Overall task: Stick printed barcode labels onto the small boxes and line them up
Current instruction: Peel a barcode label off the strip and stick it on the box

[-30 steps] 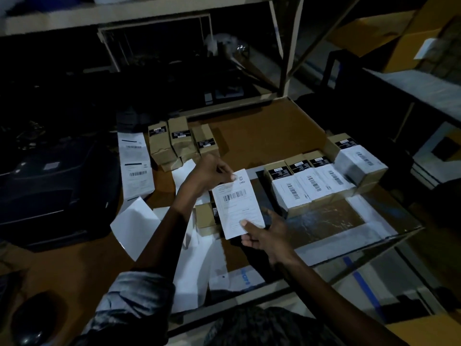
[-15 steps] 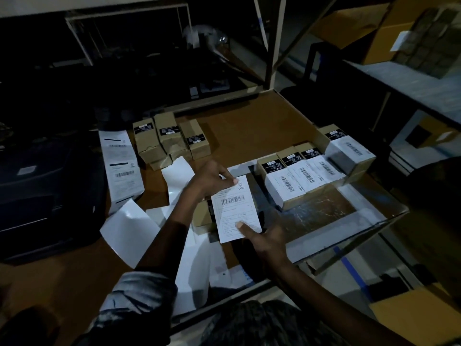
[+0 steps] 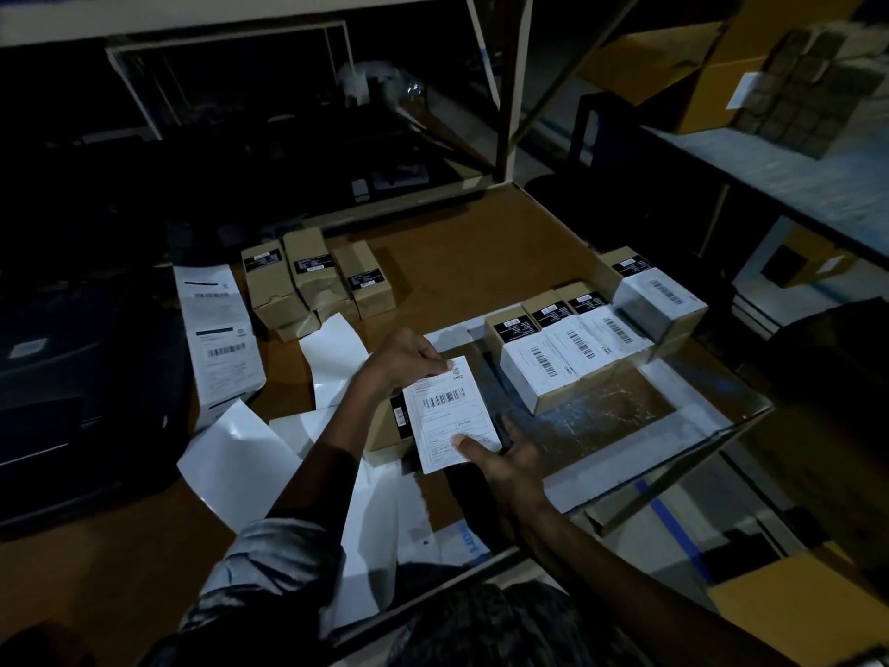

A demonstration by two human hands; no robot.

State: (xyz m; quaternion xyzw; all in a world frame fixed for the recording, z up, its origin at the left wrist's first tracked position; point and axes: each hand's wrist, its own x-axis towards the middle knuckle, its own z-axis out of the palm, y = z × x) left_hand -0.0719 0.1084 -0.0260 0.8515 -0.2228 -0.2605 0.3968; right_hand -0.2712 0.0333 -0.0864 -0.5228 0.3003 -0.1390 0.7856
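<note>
At frame centre, the left hand (image 3: pixel 409 361) pinches the barcode label (image 3: pixel 450 412) by its top corner while the right hand (image 3: pixel 500 457) pinches the bottom, above a small box (image 3: pixel 385 433). The label looks light, floppy and likely sticky, so edges seem the best hold.

This is a dim stockroom or packing station in a warehouse. A brown worktable (image 3: pixel 481 243) carries small kraft boxes (image 3: pixel 312 281) near its far edge and a row of labelled boxes (image 3: pixel 577 353) toward its right edge. Printed shipping label sheets (image 3: pixel 216 339) lie at the left. Metal shelving (image 3: pixel 510 89) rises behind, and large cardboard cartons (image 3: pixel 712 69) sit on a shelf at right.
</note>
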